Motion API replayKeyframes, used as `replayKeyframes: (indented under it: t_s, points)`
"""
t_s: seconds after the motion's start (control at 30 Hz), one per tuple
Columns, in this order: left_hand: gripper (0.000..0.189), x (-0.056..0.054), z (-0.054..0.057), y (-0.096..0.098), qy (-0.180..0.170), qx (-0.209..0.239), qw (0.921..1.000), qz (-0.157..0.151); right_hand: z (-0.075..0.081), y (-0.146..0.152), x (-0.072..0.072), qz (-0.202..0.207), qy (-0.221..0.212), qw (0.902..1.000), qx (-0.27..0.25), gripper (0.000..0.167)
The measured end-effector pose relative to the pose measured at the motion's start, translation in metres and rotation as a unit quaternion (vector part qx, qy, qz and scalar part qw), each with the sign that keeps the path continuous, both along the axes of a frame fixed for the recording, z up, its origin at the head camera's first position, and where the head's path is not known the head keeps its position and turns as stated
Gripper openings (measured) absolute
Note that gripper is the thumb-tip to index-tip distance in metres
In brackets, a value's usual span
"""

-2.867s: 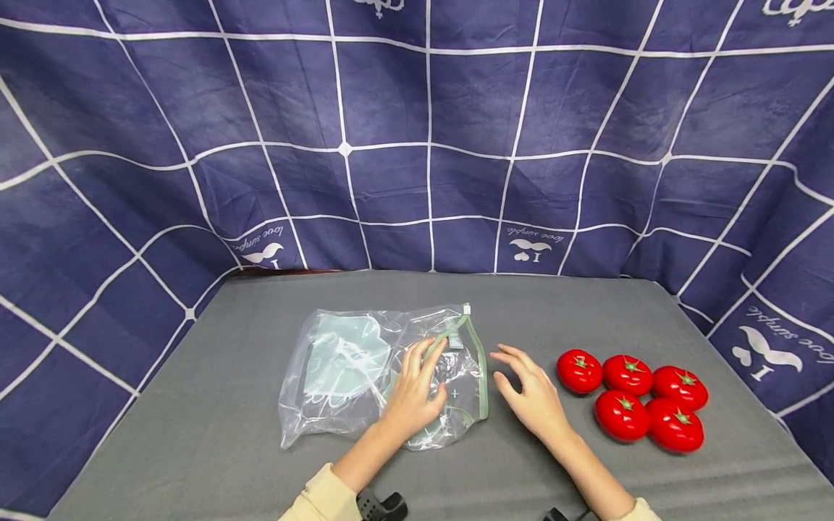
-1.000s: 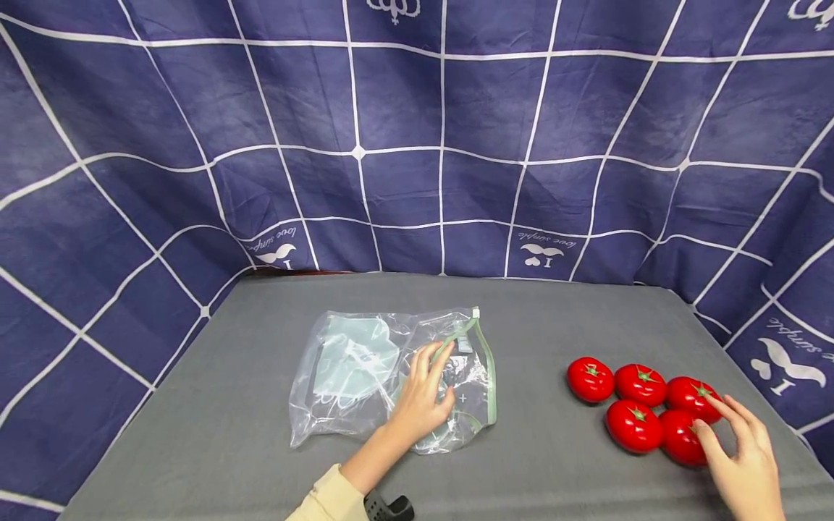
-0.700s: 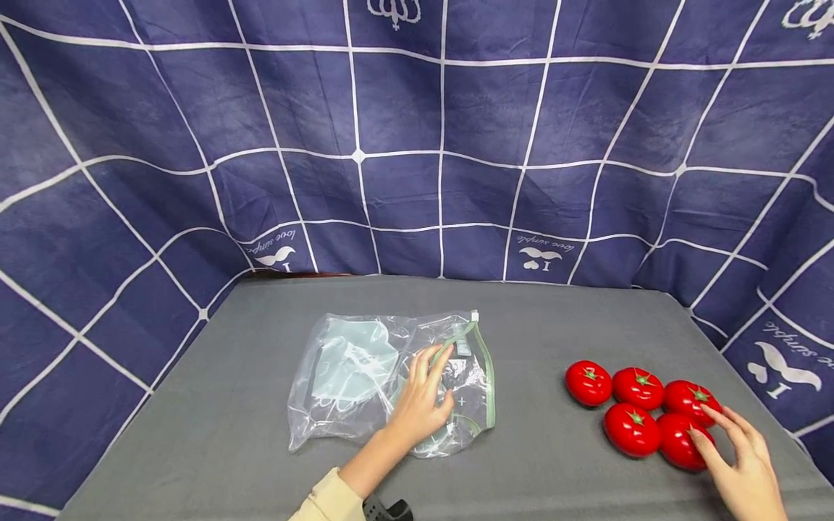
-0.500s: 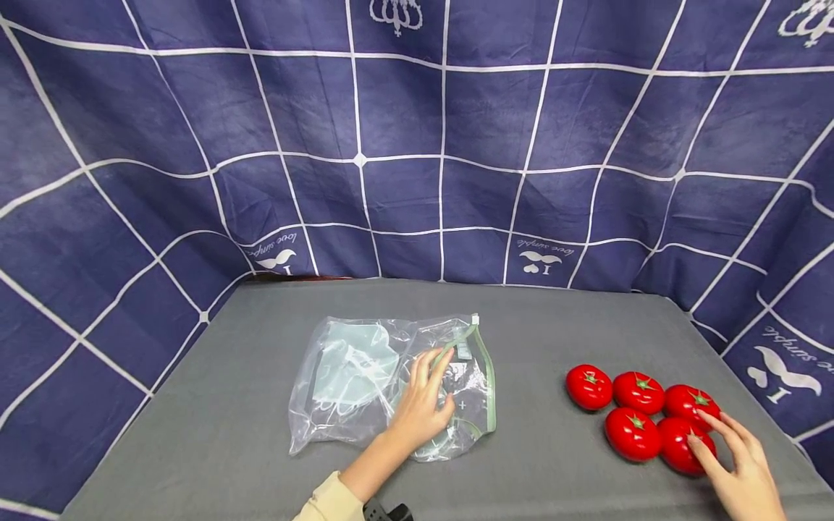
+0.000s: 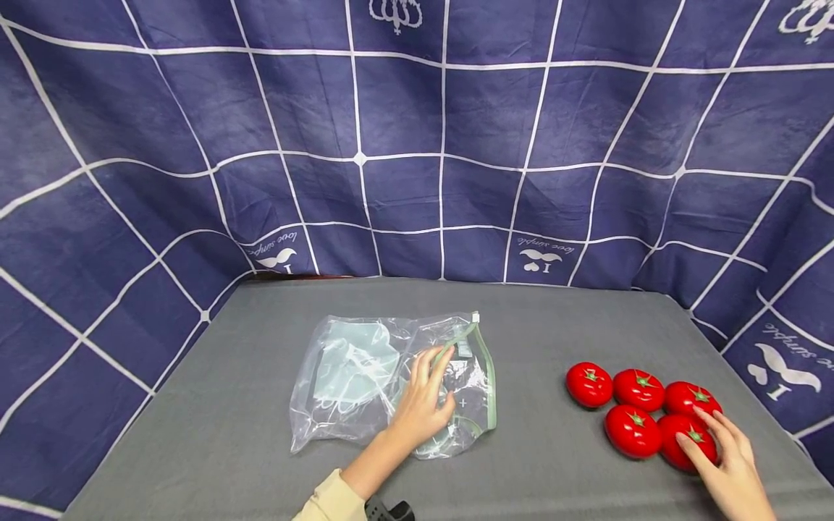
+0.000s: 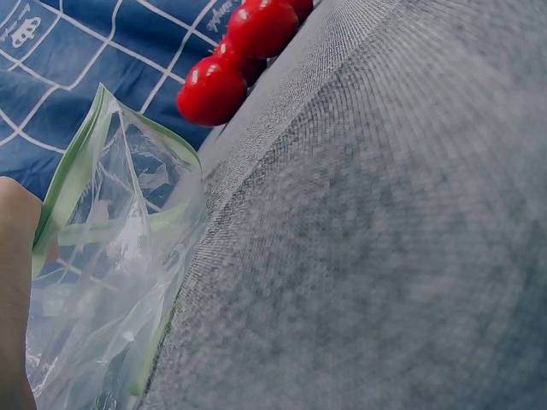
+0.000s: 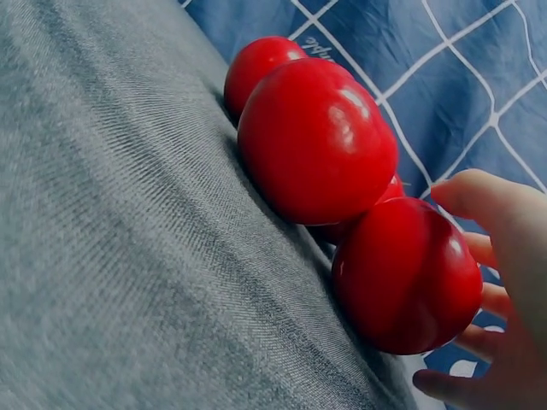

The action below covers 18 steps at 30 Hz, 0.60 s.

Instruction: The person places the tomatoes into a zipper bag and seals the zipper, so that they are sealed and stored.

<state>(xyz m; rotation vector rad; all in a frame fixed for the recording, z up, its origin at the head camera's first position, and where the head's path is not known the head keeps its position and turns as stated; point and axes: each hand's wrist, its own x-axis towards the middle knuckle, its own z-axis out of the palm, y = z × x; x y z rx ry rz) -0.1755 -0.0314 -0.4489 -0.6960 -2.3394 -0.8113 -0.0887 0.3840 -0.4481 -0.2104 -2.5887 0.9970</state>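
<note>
A clear zip bag [image 5: 352, 427] with a green zip edge and a pale printed patch lies on the grey table. My left hand [image 5: 420, 405] holds the upper layer at the bag's mouth, fingers at the green edge. In the left wrist view the bag's mouth [image 6: 102, 171] gapes beside that hand. Several shiny red tomatoes with green stems sit together at the right. My right hand [image 5: 726, 456] spreads its bent fingers and thumb around the near right tomato [image 5: 684, 441]. In the right wrist view the thumb stands close to this tomato [image 7: 406, 278]; firm contact is not plain.
The other tomatoes [image 5: 632, 432] touch or nearly touch the near right one. The grey table [image 5: 534, 449] runs between bag and tomatoes. A blue cloth [image 5: 391, 188] with white grid lines hangs behind and at both sides.
My right hand has gone from beside the bag to the tomatoes, then moved slightly left over the near right one. The left hand has stayed at the bag's mouth.
</note>
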Motion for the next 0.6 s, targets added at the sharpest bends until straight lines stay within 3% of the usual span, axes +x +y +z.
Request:
replayKeyframes:
  t_s: [0.2, 0.37, 0.6]
  points:
    - [0.078, 0.0002, 0.0011, -0.0003, -0.003, -0.001, 1.0000, -0.001, -0.0004, -0.0033, -0.0006, -0.002, 0.008, 1.0000, -0.002, 0.061]
    - [0.078, -0.0001, 0.0019, 0.0009, -0.005, 0.003, 1.0000, 0.000, 0.0000, -0.0038, -0.0009, -0.008, 0.017, 0.9995, 0.025, 0.051]
    - [0.079, 0.0004, 0.0018, 0.0010, -0.005, -0.005, 1.0000, 0.004, 0.0073, 0.0003, 0.0020, -0.003, -0.031, 0.9974, 0.066, 0.054]
